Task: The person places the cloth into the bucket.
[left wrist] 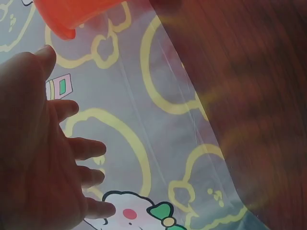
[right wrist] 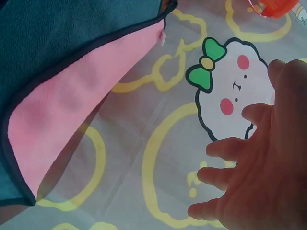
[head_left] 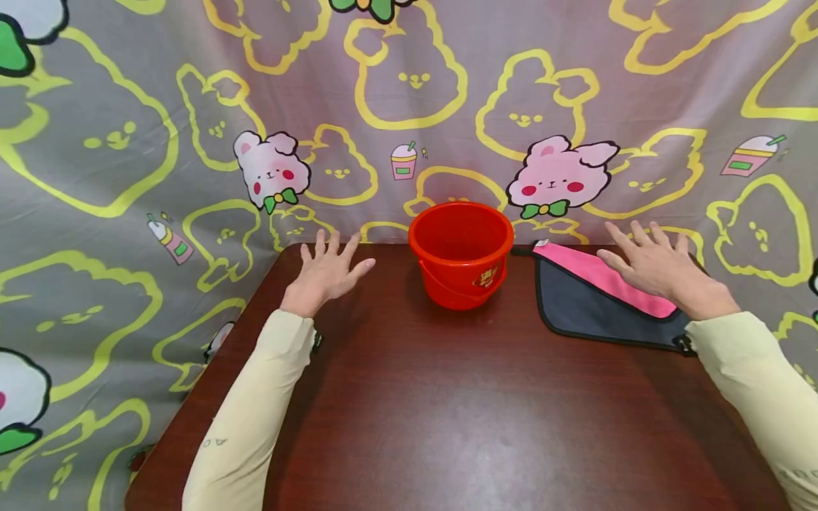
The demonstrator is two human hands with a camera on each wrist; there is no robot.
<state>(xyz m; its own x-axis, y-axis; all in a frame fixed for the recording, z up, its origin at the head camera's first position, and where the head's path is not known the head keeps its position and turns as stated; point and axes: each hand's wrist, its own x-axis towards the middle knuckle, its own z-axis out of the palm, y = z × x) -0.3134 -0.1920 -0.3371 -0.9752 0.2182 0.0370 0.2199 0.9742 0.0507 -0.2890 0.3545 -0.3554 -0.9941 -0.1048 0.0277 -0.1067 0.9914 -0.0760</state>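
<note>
A red plastic bucket [head_left: 456, 273] with gold lettering and a thin handle stands upright at the back middle of the table. My left hand [head_left: 324, 275] is left of it, fingers spread and holding nothing. To the right of the bucket lies a dark grey cloth [head_left: 578, 305] with black edging, its pink side [head_left: 601, 280] partly folded over. Over the cloth's right part is my right hand [head_left: 667, 266], fingers spread, nothing held; it hides some of the cloth. In the left wrist view the bucket [left wrist: 76, 14] shows only its lower part.
The dark reddish-brown wooden table [head_left: 460, 411] reaches back to a grey curtain [head_left: 460, 92] printed with yellow outlines and white rabbits. The curtain runs round the left and right sides as well. A small dark red item [head_left: 139, 458] shows beyond the table's left edge.
</note>
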